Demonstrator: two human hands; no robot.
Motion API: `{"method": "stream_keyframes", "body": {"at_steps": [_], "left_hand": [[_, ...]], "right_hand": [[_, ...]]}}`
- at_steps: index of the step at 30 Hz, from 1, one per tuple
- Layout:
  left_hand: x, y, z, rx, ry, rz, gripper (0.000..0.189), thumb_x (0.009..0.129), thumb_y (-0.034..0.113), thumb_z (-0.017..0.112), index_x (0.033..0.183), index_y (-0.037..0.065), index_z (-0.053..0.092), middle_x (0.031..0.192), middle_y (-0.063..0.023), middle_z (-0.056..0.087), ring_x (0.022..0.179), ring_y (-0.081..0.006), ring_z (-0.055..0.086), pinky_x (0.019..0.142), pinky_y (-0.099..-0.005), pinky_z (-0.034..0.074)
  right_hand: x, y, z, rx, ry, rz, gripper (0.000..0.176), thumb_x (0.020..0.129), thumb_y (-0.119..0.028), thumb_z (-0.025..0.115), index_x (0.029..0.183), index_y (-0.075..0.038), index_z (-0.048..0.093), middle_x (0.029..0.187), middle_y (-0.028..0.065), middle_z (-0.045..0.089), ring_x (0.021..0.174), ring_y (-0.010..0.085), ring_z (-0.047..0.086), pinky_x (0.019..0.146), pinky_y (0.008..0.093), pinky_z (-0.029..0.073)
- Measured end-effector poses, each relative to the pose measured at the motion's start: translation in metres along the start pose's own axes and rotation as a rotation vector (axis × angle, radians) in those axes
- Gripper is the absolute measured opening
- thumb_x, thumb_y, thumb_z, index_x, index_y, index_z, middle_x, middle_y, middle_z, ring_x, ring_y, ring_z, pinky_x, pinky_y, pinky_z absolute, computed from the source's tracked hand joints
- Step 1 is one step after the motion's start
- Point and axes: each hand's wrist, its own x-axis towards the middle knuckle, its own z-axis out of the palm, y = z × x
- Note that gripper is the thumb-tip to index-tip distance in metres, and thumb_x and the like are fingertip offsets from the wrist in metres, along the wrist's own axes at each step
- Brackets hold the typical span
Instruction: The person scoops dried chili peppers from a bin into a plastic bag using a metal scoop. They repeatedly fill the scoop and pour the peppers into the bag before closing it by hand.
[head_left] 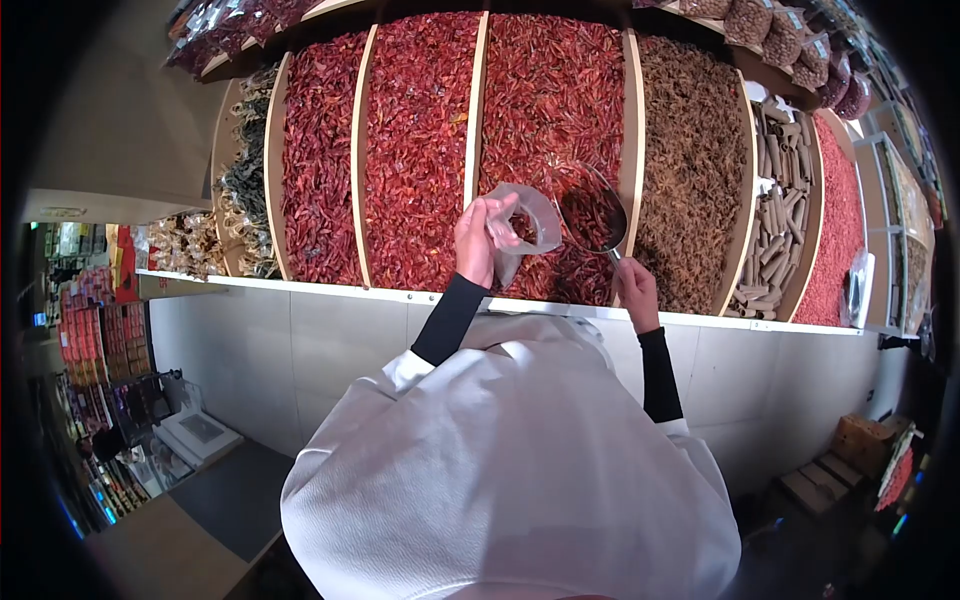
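My left hand [476, 243] grips the rim of a clear plastic bag [540, 215], whose mouth gapes toward the right. Some dark red pieces show inside it. Wrapped round the handle of a metal scoop [622, 228] is my right hand [637, 284]. The scoop carries dried red chilies [590, 212], and its rim lies close beside the bag's mouth. Both hands are over the front part of a bin of dried chilies [550, 100].
Wooden dividers [476, 100] separate the bins. More red chilies [415, 150] lie to the left, star anise [690, 150] and cinnamon-like bark rolls [775, 230] to the right. A white ledge [380, 294] runs along the front. Packed bags [785, 40] line the back right.
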Motion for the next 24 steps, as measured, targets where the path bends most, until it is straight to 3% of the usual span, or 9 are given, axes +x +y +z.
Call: {"method": "stream_keyframes", "body": {"at_steps": [4,6,8,9,11,12,14,20,24], "left_hand": [[0.000,-0.003,0.000,-0.007,-0.040,-0.001,0.030,0.104,0.027,0.035,0.099,0.004,0.054,0.119,-0.0230,0.062,0.055,-0.0126,0.058,0.056,-0.0277,0.054],[0.000,-0.009,0.000,-0.006,-0.053,-0.009,0.031,0.104,0.028,0.035,0.098,0.004,0.053,0.119,-0.0222,0.063,0.055,-0.0127,0.059,0.053,-0.0269,0.054],[-0.002,-0.011,0.002,-0.004,-0.065,-0.015,0.031,0.104,0.029,0.035,0.096,0.005,0.053,0.118,-0.0213,0.063,0.054,-0.0129,0.060,0.051,-0.0262,0.054],[-0.004,-0.011,0.003,0.012,-0.068,-0.035,0.031,0.105,0.029,0.035,0.096,0.005,0.053,0.118,-0.0210,0.063,0.055,-0.0127,0.061,0.051,-0.0259,0.054],[-0.009,-0.013,0.005,0.031,-0.082,-0.057,0.030,0.105,0.028,0.035,0.095,0.006,0.053,0.119,-0.0201,0.063,0.055,-0.0115,0.061,0.051,-0.0250,0.054],[-0.010,-0.013,0.005,0.030,-0.079,-0.055,0.030,0.105,0.028,0.035,0.095,0.006,0.053,0.119,-0.0201,0.063,0.055,-0.0115,0.061,0.051,-0.0250,0.054],[-0.014,-0.014,0.004,0.059,-0.087,-0.081,0.030,0.105,0.028,0.035,0.095,0.006,0.053,0.118,-0.0195,0.064,0.056,-0.0108,0.061,0.050,-0.0246,0.053],[-0.020,-0.011,-0.001,0.031,-0.047,-0.083,0.029,0.104,0.027,0.036,0.095,0.006,0.053,0.117,-0.0205,0.064,0.055,-0.0106,0.060,0.050,-0.0249,0.053],[-0.019,-0.007,-0.003,0.030,-0.035,-0.069,0.029,0.104,0.027,0.037,0.095,0.005,0.053,0.118,-0.0218,0.063,0.054,-0.0113,0.059,0.050,-0.0258,0.053]], "right_hand": [[-0.017,-0.031,-0.016,-0.158,-0.113,0.053,0.028,0.100,-0.024,0.052,0.088,-0.001,0.061,0.063,-0.0081,0.042,0.056,0.0012,0.035,0.050,0.0200,0.028],[-0.018,-0.045,-0.018,-0.237,-0.130,0.047,0.028,0.098,-0.023,0.054,0.090,0.002,0.063,0.063,-0.0031,0.047,0.058,0.0049,0.039,0.053,0.0226,0.034],[-0.016,-0.068,-0.013,-0.513,-0.190,0.021,0.028,0.096,-0.023,0.057,0.092,0.003,0.065,0.066,0.0066,0.058,0.059,0.0127,0.052,0.057,0.0287,0.042],[-0.015,-0.079,-0.009,-0.513,-0.193,0.022,0.028,0.096,-0.023,0.057,0.092,0.003,0.065,0.066,0.0066,0.058,0.059,0.0127,0.052,0.057,0.0287,0.042],[-0.011,-0.095,0.003,-0.677,-0.258,-0.096,0.026,0.094,-0.024,0.059,0.094,0.001,0.068,0.070,0.0167,0.062,0.064,0.0268,0.062,0.062,0.0361,0.047],[-0.007,-0.097,0.009,-0.678,-0.261,-0.097,0.026,0.094,-0.024,0.059,0.094,0.001,0.068,0.070,0.0167,0.062,0.064,0.0268,0.062,0.062,0.0361,0.047],[0.001,-0.100,0.021,-0.739,-0.269,-0.151,0.026,0.092,-0.024,0.059,0.092,-0.001,0.069,0.074,0.0193,0.064,0.069,0.0362,0.063,0.062,0.0418,0.048],[0.013,-0.126,0.043,-1.036,-0.248,-0.275,0.024,0.091,-0.024,0.060,0.091,-0.002,0.069,0.075,0.0206,0.063,0.067,0.0383,0.062,0.062,0.0438,0.049],[0.014,-0.134,0.046,-1.070,-0.237,-0.301,0.025,0.091,-0.027,0.060,0.090,-0.004,0.069,0.075,0.0206,0.063,0.068,0.0378,0.062,0.062,0.0446,0.049]]}}
